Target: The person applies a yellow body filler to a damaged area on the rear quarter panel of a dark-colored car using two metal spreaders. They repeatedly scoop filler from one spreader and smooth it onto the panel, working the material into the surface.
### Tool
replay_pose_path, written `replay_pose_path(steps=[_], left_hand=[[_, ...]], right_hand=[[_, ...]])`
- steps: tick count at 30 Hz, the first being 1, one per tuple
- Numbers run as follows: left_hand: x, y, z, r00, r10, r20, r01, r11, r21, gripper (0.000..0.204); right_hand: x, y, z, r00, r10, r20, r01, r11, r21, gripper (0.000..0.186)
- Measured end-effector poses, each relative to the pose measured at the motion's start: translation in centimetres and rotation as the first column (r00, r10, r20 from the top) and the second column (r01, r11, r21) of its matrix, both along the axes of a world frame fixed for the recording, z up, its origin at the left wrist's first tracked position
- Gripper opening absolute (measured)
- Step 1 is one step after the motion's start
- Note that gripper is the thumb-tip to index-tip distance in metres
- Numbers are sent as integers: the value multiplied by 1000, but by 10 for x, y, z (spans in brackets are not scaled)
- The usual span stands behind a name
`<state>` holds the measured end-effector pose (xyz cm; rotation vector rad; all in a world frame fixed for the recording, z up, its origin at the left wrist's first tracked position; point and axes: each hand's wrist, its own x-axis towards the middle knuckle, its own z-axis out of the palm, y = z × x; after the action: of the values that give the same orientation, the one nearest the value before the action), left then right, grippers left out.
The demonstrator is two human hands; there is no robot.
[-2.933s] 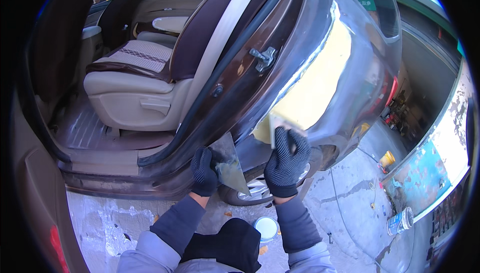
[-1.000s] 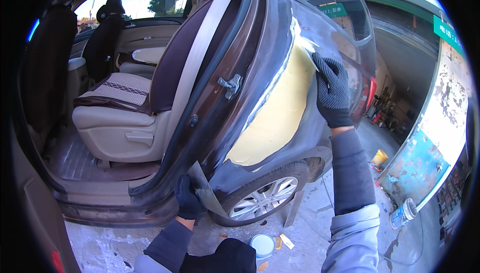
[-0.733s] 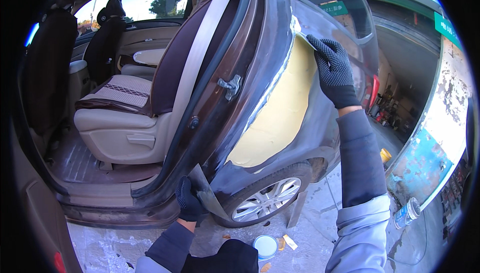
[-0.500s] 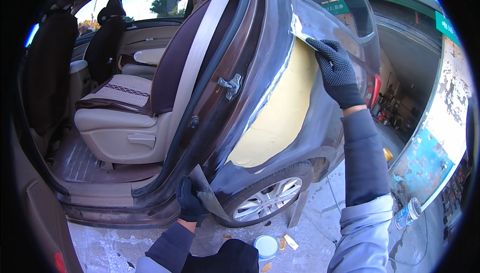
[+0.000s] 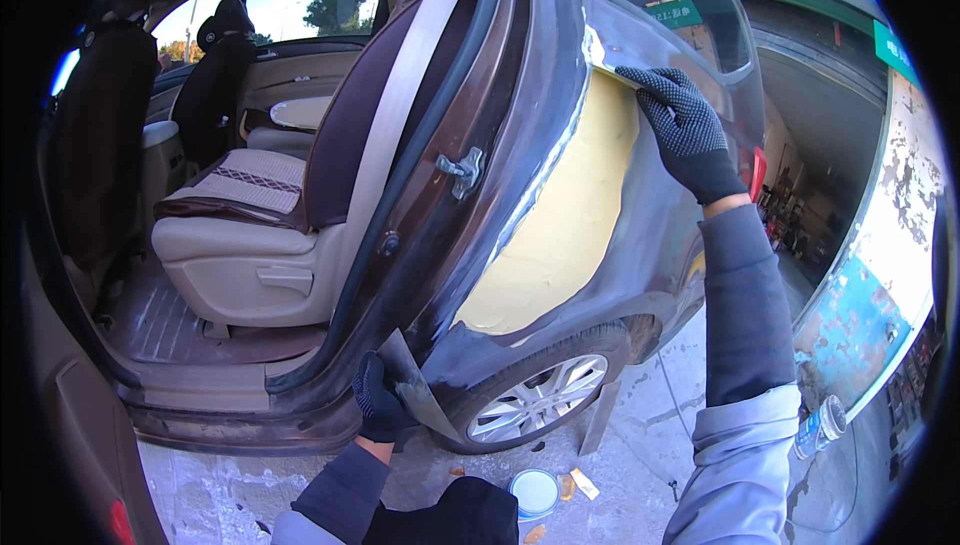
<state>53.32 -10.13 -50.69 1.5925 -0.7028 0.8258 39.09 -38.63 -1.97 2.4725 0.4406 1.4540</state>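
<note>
My right hand [image 5: 682, 130], in a dotted dark knit glove, pinches a thin flat spreader [image 5: 622, 77] at the upper end of a pale yellow filler patch [image 5: 540, 245] on the car's rear quarter panel [image 5: 640, 225]. A white, uneven streak runs along the patch's left edge. Low by the door sill, my left hand [image 5: 376, 397], gloved likewise, grips a grey flat plate [image 5: 418, 385] tilted in front of the rear wheel [image 5: 535, 400]; part of those fingers is hidden behind it.
The open doorway shows a beige seat [image 5: 230, 275], belt and latch [image 5: 460, 173]. A door panel [image 5: 90, 425] borders the left. On the ground lie a lidded can [image 5: 533, 493], scraps and a hose. Right are another can [image 5: 820, 425], a peeling wall [image 5: 850, 325] and a garage opening.
My right hand has risen with the spreader from the patch's lower end to its top, lately shifting slightly right. My left hand and plate sit lower in view as the camera angle changed.
</note>
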Motion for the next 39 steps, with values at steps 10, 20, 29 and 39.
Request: replay_pose_path(steps=[10,20,29,39], left_hand=[[9,-10,-14,889,-368,-272,256,893,-370,26],[-1,0,4,999,-4,-34,3,1000,-19,30],[7,-14,-6,731,-630,-263,403,709,-579,38],[3,-2,4,684,-677,-272,449,684,-574,49]], right_hand=[[5,-3,23,989,20,-148,-19,1000,8,32],[-8,-7,-30,997,-33,-72,35,999,26,38],[-4,6,-96,999,-38,25,35,992,118,43],[-3,22,-179,986,-147,75,125,961,246,46]])
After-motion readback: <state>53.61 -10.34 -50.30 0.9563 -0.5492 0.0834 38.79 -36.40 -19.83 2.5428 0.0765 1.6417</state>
